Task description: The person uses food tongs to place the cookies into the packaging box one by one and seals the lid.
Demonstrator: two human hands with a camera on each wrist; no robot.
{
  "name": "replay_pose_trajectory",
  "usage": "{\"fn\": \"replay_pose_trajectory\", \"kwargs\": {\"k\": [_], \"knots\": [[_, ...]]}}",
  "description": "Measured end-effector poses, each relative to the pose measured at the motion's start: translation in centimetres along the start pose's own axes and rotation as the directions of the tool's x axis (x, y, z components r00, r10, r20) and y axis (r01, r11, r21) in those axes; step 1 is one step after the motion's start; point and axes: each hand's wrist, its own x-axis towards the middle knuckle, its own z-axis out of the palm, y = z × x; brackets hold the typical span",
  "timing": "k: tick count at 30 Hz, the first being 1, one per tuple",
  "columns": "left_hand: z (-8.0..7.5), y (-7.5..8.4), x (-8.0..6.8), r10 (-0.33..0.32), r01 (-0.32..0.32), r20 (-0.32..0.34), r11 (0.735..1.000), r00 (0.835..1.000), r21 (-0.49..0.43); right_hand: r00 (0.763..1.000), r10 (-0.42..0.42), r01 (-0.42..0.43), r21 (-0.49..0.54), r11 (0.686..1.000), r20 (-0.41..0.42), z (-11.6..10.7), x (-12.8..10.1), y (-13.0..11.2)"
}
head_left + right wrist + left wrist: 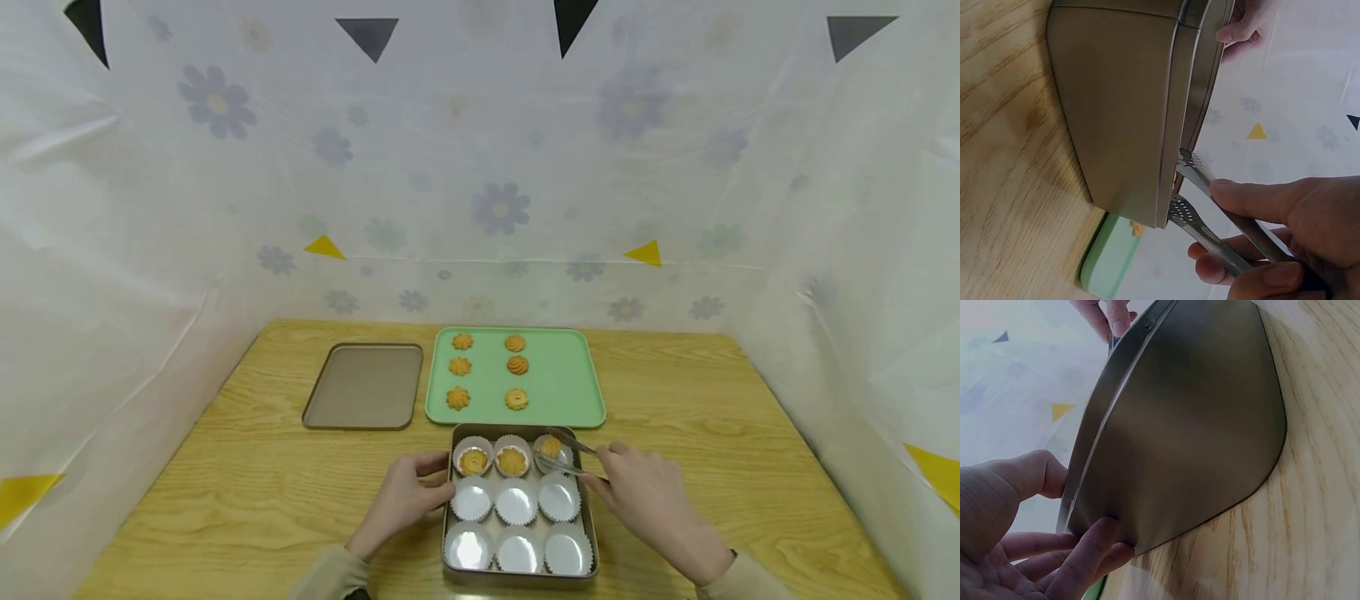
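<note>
1. Counter (225, 467): a pale wood surface carrying three trays. The far pair lie side by side, and the metal tin sits nearest the person.
2. Green tray (562, 375): it lies just beyond the tin and holds six piped cookies (516, 365) in two columns of three. These appear to be what is left to move.
3. Empty brown tray (365, 385): it lies to the left of the green tray, apart from it, with nothing on it.
4. Metal tin (447, 500): a square tin lined with nine white paper cups (516, 503) in three rows. The far row of three is filled, each cup with one cookie. The middle and near rows, six cups, hold nothing. By this count the filling is judged about one third done, and the six open cups match the six cookies on the green tray.
5. Left hand (405, 498): its grip is closed on the tin's left wall, with the thumb on the rim and the fingers against the side, steadying the tin.
6. Right hand (645, 496): its grip is closed around metal tongs (568, 457).
7. Tongs: the perforated tips reach over the tin's right rim to the far-right cup, at the cookie (551, 447) lying there. Whether the tips are pinching that cookie cannot be told.
</note>
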Motion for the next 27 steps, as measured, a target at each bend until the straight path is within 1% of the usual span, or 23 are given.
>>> {"fn": "replay_pose_trajectory", "kwargs": {"k": [4,11,22,27], "knots": [[-0.02,0.08,-0.01,0.007,-0.007,0.003,1.0,1.0,0.012,1.0,0.015,-0.015,-0.001,1.0,0.021,0.13,0.11,-0.18],[-0.01,0.12,-0.02,0.007,-0.007,0.0,1.0,1.0,0.009,1.0,0.001,-0.001,-0.002,1.0,0.003,0.3,0.29,-0.35],[-0.02,0.36,-0.05,0.001,-0.001,0.002,1.0,1.0,0.022,1.0,0.018,-0.018,0.013,1.0,0.019,0.3,0.38,-0.42],[-0.02,0.36,-0.05,-0.001,0.001,0.002,1.0,1.0,0.029,1.0,0.006,-0.006,0.005,1.0,0.001,0.45,0.42,-0.33]]}}
